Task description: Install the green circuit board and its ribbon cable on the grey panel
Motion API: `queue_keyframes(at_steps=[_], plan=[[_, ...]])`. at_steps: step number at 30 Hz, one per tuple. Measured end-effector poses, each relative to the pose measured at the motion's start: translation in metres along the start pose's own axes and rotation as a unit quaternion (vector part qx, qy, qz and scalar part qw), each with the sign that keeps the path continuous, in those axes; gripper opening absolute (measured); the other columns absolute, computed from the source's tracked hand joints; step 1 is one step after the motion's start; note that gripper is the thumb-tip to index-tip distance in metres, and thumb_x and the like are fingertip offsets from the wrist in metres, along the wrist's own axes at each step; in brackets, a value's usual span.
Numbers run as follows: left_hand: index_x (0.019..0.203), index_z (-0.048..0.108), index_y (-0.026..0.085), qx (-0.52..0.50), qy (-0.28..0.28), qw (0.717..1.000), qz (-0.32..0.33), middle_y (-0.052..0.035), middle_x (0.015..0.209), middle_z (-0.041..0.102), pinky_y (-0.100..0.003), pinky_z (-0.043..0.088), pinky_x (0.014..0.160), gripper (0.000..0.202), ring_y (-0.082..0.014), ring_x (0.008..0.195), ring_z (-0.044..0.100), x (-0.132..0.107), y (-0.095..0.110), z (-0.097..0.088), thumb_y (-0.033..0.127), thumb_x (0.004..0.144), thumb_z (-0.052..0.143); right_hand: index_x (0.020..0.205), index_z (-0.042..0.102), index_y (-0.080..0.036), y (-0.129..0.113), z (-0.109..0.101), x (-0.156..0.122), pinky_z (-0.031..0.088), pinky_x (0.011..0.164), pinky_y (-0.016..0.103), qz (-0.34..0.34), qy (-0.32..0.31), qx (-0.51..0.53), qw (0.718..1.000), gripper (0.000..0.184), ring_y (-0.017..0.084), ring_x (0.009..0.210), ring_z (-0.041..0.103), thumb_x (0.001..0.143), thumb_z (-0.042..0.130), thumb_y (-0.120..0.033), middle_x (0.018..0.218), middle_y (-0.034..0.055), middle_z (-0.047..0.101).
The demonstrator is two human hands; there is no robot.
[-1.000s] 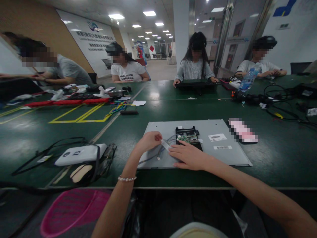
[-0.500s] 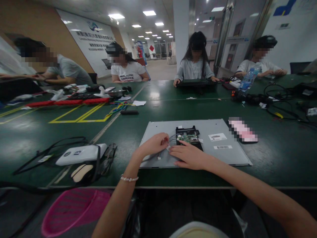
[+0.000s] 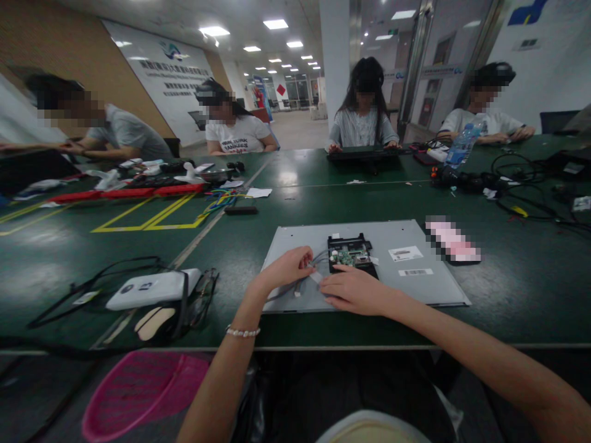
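A flat grey panel (image 3: 392,289), like the back of a display, lies on the green table before me. On it sits a green circuit board (image 3: 353,256) in a black frame, with grey cables (image 3: 321,255) running out to the left. The curled fingers of my left hand (image 3: 293,266) are closed round the cables left of the board. My right hand (image 3: 353,289) rests over the panel's front part, fingers stretched out. Its fingertips are beside a small white strip (image 3: 316,277) that looks like tape; whether they touch it I cannot tell.
To the left lie a white device (image 3: 150,289), a computer mouse (image 3: 156,323), eyeglasses (image 3: 205,295) and a black cable. A pink phone (image 3: 452,239) is right of the panel. Several people sit across the table (image 3: 295,197). A pink basket (image 3: 143,394) stands below the edge.
My right fingers have drawn slightly right, and more of the white strip shows between my hands. My left hand stays at the cables. The person opposite has moved their hands on the black object.
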State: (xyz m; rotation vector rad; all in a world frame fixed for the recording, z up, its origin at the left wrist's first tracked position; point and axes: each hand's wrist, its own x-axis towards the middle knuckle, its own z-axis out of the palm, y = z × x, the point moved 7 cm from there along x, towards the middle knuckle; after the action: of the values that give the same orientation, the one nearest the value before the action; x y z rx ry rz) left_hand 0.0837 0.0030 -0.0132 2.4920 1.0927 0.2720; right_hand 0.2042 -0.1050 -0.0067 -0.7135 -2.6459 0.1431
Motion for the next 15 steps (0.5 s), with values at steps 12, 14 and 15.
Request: queue_keyframes(at_steps=[12,14,15], plan=[[0.092,0.052,0.019,-0.011,0.001,1.0,-0.014,0.0008,0.076,0.056,-0.026,0.042,0.063,0.02,-0.0151,0.067,0.054,-0.001,-0.002,0.0,0.029,0.077,0.06,0.099,0.067,-0.019,-0.002,-0.008,-0.003,0.035,0.105,0.041,0.002,-0.009,0.024,1.0,0.026,0.017,0.1,0.063,0.096,0.042,-0.024,0.102,0.0068,0.07],[0.092,0.052,0.019,0.005,0.007,1.0,-0.009,0.0004,0.077,0.056,-0.026,0.041,0.063,0.02,-0.0153,0.068,0.054,-0.003,0.002,-0.002,0.03,0.078,0.06,0.105,0.066,-0.019,-0.001,-0.012,-0.006,0.037,0.104,0.042,-0.005,0.004,0.028,1.0,0.026,0.018,0.103,0.061,0.095,0.043,-0.024,0.107,0.0078,0.069],[0.093,0.052,0.019,0.016,0.013,1.0,-0.005,0.0,0.079,0.056,-0.027,0.041,0.064,0.02,-0.0155,0.07,0.054,-0.003,0.004,-0.003,0.03,0.078,0.06,0.108,0.065,-0.019,0.0,-0.016,-0.007,0.038,0.103,0.041,-0.008,0.018,0.03,0.999,0.026,0.019,0.107,0.059,0.095,0.044,-0.024,0.112,0.0087,0.067]])
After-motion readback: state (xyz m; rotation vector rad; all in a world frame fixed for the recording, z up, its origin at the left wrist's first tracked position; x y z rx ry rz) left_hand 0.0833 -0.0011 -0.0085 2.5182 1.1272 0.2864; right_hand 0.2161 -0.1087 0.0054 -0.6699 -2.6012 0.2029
